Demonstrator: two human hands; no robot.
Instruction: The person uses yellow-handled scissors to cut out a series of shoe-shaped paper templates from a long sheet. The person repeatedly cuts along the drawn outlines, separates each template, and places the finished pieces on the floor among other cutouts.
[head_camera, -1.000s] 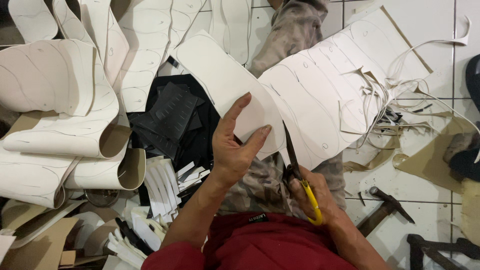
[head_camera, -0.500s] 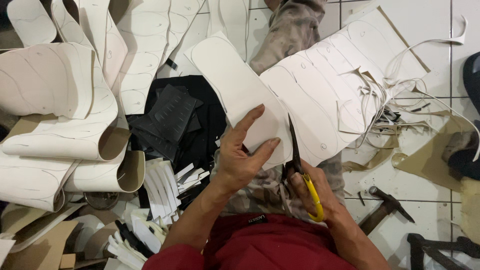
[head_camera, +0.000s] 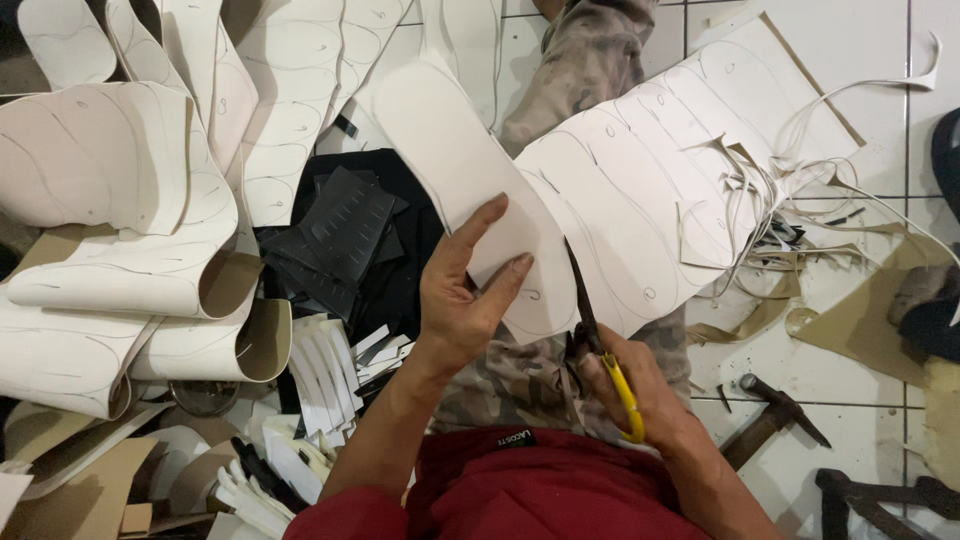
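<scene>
Cutting a sole shape from white sheet

The left hand (head_camera: 462, 300) pinches the white sheet (head_camera: 640, 200) over the lap; the right hand (head_camera: 640, 395), closed round yellow-handled scissors (head_camera: 598, 340), hides their pivot, blades half-buried in the cut.

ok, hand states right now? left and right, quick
Left hand: closed on the white sole-shaped cutout, thumb on top.
Right hand: closed around the yellow-handled scissors, blades in the white marked sheet.

The white sheet (head_camera: 640, 200) is marked with thin dark outlines, and the scissors (head_camera: 605, 350) are fitted with yellow handles. Camouflage trousers (head_camera: 585, 70) and a red shirt (head_camera: 560, 490) are seen.
</scene>
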